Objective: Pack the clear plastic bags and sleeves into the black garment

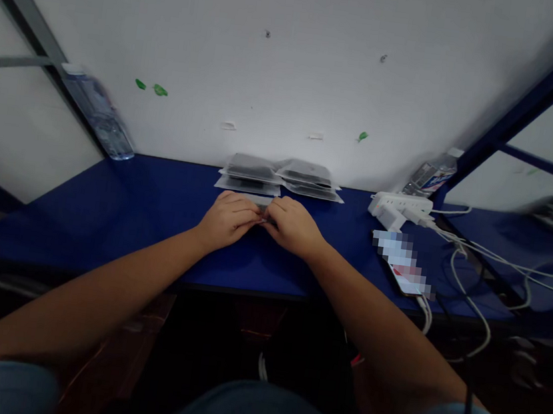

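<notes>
Left hand (232,223) and right hand (296,228) pinch a thin packet (259,200), mostly hidden, between them | stacked packets (252,166) just beyond the hands on the surface (154,215) | likely best: light, even grip, thumbs close, edge straight

Along the desk's (103,226) far edge, two pouch stacks (252,167) lie side by side, between a plastic bottle (100,115) at far left and a power strip (402,204) at right; a smartphone (403,266) lies nearer.
</notes>
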{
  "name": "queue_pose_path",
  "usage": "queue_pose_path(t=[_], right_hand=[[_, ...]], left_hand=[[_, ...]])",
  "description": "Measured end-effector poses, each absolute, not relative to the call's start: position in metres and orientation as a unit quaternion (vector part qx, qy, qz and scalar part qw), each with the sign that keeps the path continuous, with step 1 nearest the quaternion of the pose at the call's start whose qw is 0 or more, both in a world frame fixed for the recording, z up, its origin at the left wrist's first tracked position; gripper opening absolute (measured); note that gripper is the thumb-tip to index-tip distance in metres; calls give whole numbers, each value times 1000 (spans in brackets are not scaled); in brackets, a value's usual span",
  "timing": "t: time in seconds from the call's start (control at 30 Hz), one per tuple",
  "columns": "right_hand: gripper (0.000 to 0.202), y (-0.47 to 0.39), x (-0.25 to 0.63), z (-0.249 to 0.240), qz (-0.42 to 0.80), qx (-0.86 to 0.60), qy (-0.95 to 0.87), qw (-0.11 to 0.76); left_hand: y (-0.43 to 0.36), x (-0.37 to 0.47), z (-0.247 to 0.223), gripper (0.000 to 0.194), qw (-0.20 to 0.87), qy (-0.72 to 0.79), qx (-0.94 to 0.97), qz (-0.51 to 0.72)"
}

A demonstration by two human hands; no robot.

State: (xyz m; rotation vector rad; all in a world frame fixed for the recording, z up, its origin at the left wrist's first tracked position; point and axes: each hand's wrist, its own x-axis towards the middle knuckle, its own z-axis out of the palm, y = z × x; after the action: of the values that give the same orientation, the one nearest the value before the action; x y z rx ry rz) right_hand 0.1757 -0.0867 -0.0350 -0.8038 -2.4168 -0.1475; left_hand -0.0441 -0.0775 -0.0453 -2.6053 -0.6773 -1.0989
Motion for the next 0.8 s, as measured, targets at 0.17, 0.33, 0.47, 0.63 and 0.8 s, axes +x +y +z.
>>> queue_pose_path(t=[0.17,0.33,0.47,0.63,0.8], right_hand=[[16,-87,174,-34,-69,-293,-913,275],[22,-91,174,-29,-89,-315,-910,255],[18,-94,174,-27,-121,-328,-903,251],[9,-95,174,-27,-131,-367,-880,273],[20,-88,175,-30,-110,-347,-884,293]], left_hand=[[-77,-44,-45,20,120,-233,-893,-366],[-78,-44,-42,21,146,-229,-892,-363],[-78,-44,-39,22,148,-241,-887,-364],[-76,-44,-38,19,124,-258,-865,-413],[-81,-42,-36,17,120,-255,-863,-418]])
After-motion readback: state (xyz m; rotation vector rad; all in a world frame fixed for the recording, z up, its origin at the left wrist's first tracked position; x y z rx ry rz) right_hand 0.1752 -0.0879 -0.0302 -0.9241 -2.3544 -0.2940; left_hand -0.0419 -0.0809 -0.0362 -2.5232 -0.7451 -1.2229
